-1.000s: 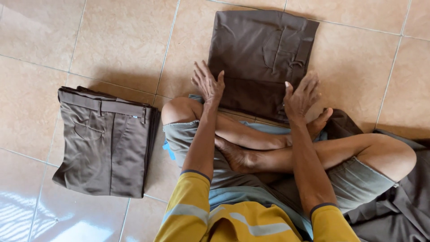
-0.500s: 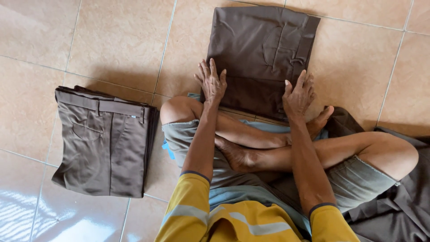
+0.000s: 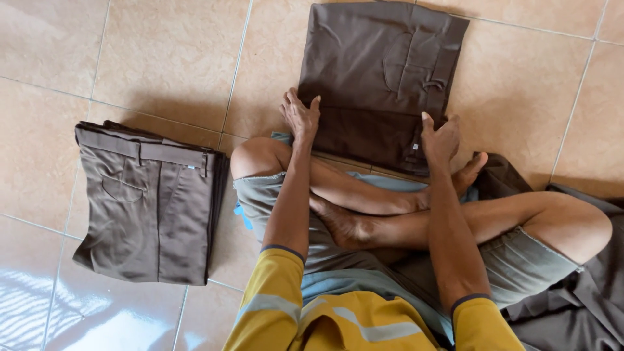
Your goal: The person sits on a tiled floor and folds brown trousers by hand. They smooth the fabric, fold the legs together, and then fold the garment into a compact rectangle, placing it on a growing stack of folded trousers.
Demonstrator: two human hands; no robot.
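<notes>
**tilefan:** So the person is sitting cross-legged on the tile floor [image 3: 162, 58], and the dark trousers [image 3: 383, 78] are lying folded right in front of the shins. Which way is the fold sitting from the fingers?

**foldnerd:** Straight ahead, away from the body. The trousers are making a rough rectangle whose long axis is running away from the person, tilted a bit to the right, with the far edge almost reaching the top of the view. The near edge is where both hands are working.

**tilefan:** Both touching?

**foldnerd:** Yep. The left hand [image 3: 300, 117] is resting at the near left corner, fingers stretched out and mostly together, thumb sticking out to the side, palm going flat on the cloth edge. The right hand [image 3: 441, 138] is sitting at the near right corner by the waistband, fingers curled and bunched. I can't tell if it's actually pinching the fabric or just pressing on it.

**tilefan:** Which hand is nearer?

**foldnerd:** Pretty even, one per corner. The left is reaching slightly farther up the side.

**tilefan:** Anything else around?

**foldnerd:** A grey stack [image 3: 153, 201] of folded trousers is lying well apart on the person's left, and loose dark cloth [image 3: 578, 305] is piling by the right knee.
</notes>
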